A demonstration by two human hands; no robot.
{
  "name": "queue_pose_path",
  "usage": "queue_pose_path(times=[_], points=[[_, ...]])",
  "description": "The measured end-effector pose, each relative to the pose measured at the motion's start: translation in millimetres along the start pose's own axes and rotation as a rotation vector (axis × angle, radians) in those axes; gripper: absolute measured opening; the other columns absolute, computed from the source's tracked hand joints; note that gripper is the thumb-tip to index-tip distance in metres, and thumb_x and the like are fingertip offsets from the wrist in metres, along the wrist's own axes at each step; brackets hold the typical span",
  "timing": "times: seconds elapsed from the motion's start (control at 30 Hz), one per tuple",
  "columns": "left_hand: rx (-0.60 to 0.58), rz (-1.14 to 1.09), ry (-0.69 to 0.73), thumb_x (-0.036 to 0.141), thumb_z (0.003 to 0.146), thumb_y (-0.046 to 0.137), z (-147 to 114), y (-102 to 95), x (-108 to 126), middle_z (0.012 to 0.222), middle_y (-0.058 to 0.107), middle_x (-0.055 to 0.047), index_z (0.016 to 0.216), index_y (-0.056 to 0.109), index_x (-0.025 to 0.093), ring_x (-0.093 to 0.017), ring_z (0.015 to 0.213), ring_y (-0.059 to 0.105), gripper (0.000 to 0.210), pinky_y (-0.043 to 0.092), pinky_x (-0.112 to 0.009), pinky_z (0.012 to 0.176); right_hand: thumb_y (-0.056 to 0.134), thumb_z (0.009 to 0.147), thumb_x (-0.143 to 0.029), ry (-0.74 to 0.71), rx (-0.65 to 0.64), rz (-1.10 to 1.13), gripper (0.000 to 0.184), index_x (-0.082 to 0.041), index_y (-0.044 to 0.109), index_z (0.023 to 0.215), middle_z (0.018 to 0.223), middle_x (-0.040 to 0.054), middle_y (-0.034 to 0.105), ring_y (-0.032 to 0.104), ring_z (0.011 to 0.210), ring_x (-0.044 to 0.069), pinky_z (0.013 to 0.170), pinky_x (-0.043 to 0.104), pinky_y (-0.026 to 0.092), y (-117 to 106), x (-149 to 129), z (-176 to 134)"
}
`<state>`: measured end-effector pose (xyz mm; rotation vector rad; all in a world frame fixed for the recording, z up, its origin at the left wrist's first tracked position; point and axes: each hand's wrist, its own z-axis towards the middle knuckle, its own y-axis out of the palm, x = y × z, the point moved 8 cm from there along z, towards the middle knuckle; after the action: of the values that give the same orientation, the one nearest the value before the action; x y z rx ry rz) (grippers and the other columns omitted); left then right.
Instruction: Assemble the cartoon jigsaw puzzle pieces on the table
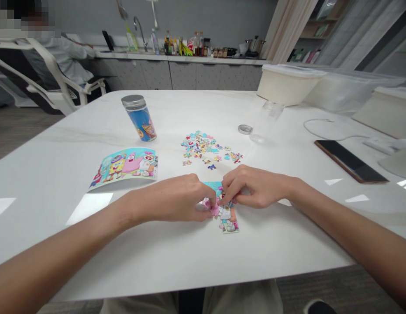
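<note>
A partly joined jigsaw puzzle (pixel 226 213) lies flat on the white table near me, showing cartoon figures on light blue. At its left edge, my left hand (pixel 190 198) pinches a pink puzzle piece (pixel 208 203) between thumb and forefinger. My right hand (pixel 252 186) is closed, its curled fingertips gripping the puzzle's upper right part and hiding some of it. Beyond both hands sits a heap of loose puzzle pieces (pixel 201 144). To the left, a curved picture sheet (pixel 127 166) shows similar cartoon figures.
A blue-labelled jar (pixel 140 120) with a metal lid stands back left. At right are a clear jar (pixel 268 120), a loose lid (pixel 245 129), a phone (pixel 350 160), a cable (pixel 334 136) and white bins (pixel 288 85). Another person (pixel 70 59) sits back left.
</note>
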<state>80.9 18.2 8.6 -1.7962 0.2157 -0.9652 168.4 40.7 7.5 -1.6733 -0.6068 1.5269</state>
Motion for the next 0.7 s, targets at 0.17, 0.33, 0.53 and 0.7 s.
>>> queue_pose_path(times=[0.17,0.33,0.53,0.7], points=[[0.001,0.061,0.026,0.026,0.082,0.067,-0.1,0.6,4.7,0.049,0.053,0.004,0.089,0.077,0.024,-0.011,0.047,0.051,0.012,0.033,-0.023,0.051,0.047,0.071,-0.002,0.004,-0.006,0.002,0.045,-0.021,0.080,0.093,0.076,0.0028,0.070,0.058,0.064,0.011,0.063,0.022,0.043,0.1,0.1,0.2],[-0.014,0.100,0.179,0.017,0.083,0.065,-3.0,-2.1,15.2,0.054,0.063,0.003,0.097,0.077,0.024,-0.010,0.045,0.051,0.020,0.032,-0.021,0.048,0.047,0.070,-0.001,-0.011,-0.009,0.008,0.044,-0.019,0.080,0.092,0.076,0.0035,0.070,0.058,0.063,0.011,0.063,0.022,0.042,0.3,-0.2,0.2],[-0.060,0.176,0.310,0.014,0.086,0.065,-5.4,2.2,23.6,0.069,0.073,-0.001,0.095,0.077,0.023,-0.010,0.052,0.058,0.018,0.032,-0.022,0.049,0.048,0.072,-0.001,-0.003,-0.006,0.007,0.041,-0.018,0.080,0.093,0.074,0.0035,0.069,0.057,0.063,0.010,0.061,0.021,0.041,0.7,0.6,-0.3],[-0.053,0.220,0.336,0.012,0.087,0.064,-5.3,2.6,28.7,0.070,0.074,-0.002,0.088,0.077,0.023,-0.011,0.052,0.060,0.016,0.031,-0.024,0.048,0.049,0.075,-0.002,0.014,-0.020,-0.002,0.040,-0.019,0.080,0.093,0.073,0.0034,0.068,0.057,0.064,0.011,0.061,0.022,0.041,1.1,1.0,-0.4]])
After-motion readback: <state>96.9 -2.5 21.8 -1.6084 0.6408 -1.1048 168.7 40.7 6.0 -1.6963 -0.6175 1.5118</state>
